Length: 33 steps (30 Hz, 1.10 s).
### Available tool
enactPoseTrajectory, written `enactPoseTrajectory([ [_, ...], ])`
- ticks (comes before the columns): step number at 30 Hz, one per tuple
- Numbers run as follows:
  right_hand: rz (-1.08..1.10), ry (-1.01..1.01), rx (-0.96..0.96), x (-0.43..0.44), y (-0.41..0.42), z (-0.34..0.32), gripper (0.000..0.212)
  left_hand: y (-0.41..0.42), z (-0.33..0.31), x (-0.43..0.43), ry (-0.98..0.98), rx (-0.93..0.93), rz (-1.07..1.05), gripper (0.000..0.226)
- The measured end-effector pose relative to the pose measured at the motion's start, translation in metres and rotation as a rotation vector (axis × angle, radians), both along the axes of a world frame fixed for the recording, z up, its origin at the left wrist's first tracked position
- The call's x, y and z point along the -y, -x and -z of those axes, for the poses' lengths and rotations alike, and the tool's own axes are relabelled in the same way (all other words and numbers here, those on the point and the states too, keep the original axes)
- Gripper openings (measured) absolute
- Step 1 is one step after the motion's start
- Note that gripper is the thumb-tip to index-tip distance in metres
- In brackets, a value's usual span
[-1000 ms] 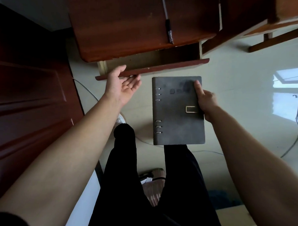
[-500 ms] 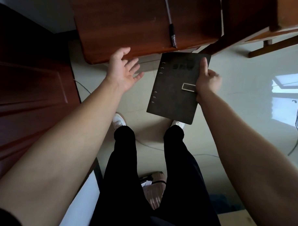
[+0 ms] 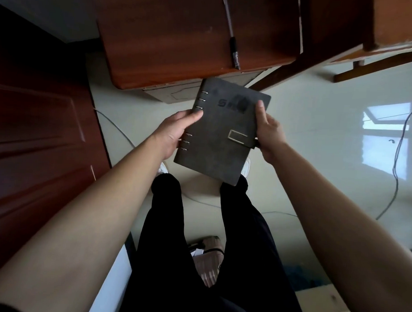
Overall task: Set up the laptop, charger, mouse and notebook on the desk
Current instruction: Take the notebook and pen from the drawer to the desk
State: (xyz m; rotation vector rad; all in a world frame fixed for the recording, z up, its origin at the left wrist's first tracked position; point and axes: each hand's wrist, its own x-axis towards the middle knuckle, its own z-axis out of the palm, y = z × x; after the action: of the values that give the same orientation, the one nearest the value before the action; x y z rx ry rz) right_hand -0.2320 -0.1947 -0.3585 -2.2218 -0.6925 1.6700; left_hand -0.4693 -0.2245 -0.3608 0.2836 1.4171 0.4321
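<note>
A dark grey ring-bound notebook [image 3: 221,133] with a metal clasp is held in the air in front of me, just below the near edge of the wooden desk [image 3: 176,33]. My left hand [image 3: 175,131] grips its spine side by the rings. My right hand [image 3: 267,132] grips the clasp side, thumb on the cover. A black pen [image 3: 232,37] lies on the desk top. No laptop, charger or mouse is in view.
A dark wooden door [image 3: 37,138] stands to the left. Cables [image 3: 397,162] trail over the pale tiled floor on the right. My legs in black trousers [image 3: 197,249] are below, with a pink suitcase [image 3: 207,258] between them. A wooden crossbar [image 3: 376,66] lies at upper right.
The desk drawer has been pushed shut. My left hand left the drawer and took hold of the notebook's spine side, so both hands now hold it.
</note>
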Motion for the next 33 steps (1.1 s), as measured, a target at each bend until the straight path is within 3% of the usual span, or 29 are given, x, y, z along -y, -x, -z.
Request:
enactPoseTrajectory([
  [2, -0.130, 0.044, 0.005, -0.004, 0.008, -0.004, 0.063, 0.006, 0.007, 0.008, -0.005, -0.066, -0.082, 0.033],
  [4, -0.279, -0.004, 0.171, -0.015, 0.018, -0.006, 0.064, 0.014, 0.010, 0.015, 0.004, -0.033, -0.161, 0.033],
  [7, -0.263, -0.360, 0.453, -0.042, 0.040, -0.020, 0.051, 0.026, 0.008, 0.026, -0.003, -0.014, -0.190, 0.034],
  [10, -0.331, -0.593, 0.544, -0.081, 0.066, -0.029, 0.052, 0.039, 0.005, 0.037, -0.011, -0.020, -0.217, 0.034],
  [14, -0.616, -0.519, 0.691, -0.116, 0.096, -0.026, 0.066, 0.055, 0.000, 0.048, -0.030, -0.022, -0.229, 0.033],
  [20, -0.679, -0.494, 0.644, -0.094, 0.110, -0.024, 0.048, 0.066, -0.011, 0.060, -0.058, 0.008, -0.201, 0.027],
  [24, -0.577, -0.405, 0.579, -0.055, 0.091, -0.032, 0.049, 0.063, -0.027, 0.062, -0.057, 0.003, -0.176, 0.025],
  [33, 0.109, -0.331, 0.261, 0.058, -0.008, -0.147, 0.035, 0.030, -0.127, 0.018, -0.212, 0.113, 0.026, 0.038],
])
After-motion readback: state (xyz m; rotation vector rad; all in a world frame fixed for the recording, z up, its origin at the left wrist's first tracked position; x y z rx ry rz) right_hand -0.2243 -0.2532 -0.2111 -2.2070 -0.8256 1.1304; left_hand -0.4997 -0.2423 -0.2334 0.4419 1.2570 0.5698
